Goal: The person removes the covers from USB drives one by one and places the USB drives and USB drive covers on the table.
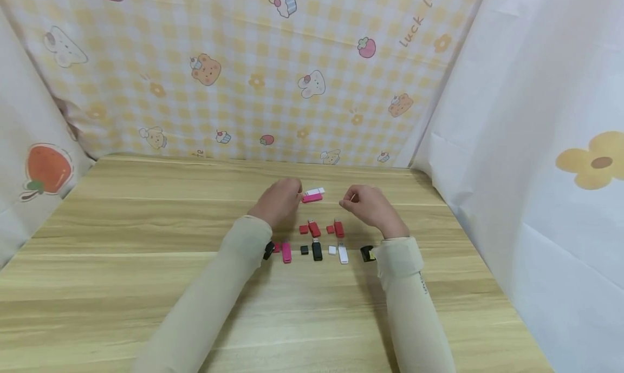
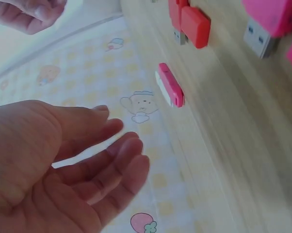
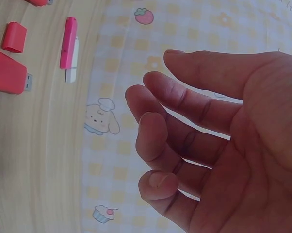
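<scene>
My left hand (image 1: pixel 279 202) hovers just left of a pink USB stick (image 1: pixel 312 198) and a white USB stick (image 1: pixel 317 191) that lie side by side at the back. In the left wrist view its fingers (image 2: pixel 119 177) are loosely bent, with nothing between them and the thumb. To the right of that pair is my right hand (image 1: pixel 370 206). Its fingers (image 3: pixel 153 138) curve loosely around empty space in the right wrist view. Neither hand touches a stick. Nearer me lie two red USB sticks, one left (image 1: pixel 314 229) and one right (image 1: pixel 339 228), plugs bare.
Beside the red sticks lie red caps (image 1: pixel 304 229). A front row holds a pink stick (image 1: pixel 286 253), a black stick (image 1: pixel 317 250) and a white stick (image 1: pixel 343 254), with a black cap (image 1: pixel 304 250) and a white cap (image 1: pixel 332 250). A patterned curtain (image 1: pixel 258 108) stands behind the wooden table (image 1: pixel 146 210).
</scene>
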Available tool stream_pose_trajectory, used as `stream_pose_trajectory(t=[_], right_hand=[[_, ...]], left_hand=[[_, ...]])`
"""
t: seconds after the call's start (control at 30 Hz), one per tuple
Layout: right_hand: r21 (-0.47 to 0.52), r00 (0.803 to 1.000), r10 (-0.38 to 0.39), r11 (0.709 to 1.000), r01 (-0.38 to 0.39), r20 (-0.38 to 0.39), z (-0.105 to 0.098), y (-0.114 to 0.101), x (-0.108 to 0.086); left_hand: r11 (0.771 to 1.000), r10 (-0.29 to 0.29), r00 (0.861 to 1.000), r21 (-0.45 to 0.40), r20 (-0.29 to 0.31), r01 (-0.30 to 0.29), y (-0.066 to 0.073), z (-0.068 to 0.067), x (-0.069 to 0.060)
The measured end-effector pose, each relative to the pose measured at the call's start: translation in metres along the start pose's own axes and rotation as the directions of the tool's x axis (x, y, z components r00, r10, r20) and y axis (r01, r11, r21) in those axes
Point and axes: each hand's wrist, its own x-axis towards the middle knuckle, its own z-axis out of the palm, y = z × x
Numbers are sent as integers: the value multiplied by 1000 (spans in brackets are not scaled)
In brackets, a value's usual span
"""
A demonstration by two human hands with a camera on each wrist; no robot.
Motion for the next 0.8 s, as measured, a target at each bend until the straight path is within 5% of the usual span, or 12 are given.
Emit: stream_pose_trajectory(t=[0.2,0.4,0.53,0.8], right_hand=[[2,1000,1,1000,-1,-2,1,0,0],[6,1000,10,1000,-10,-1,2,2,0],[2,1000,10,1000,-10,-2,0,3,-1],[-1,1000,-8,1000,8,9,0,1,1]], left_hand=[[982,142,990,123,1,-141,3,1,15],[912,265,962,305,66,-272,16,7,28],[880,272,957,375,104,-291,21,15,39],[886,215,962,381,168,-265,19,31,54]])
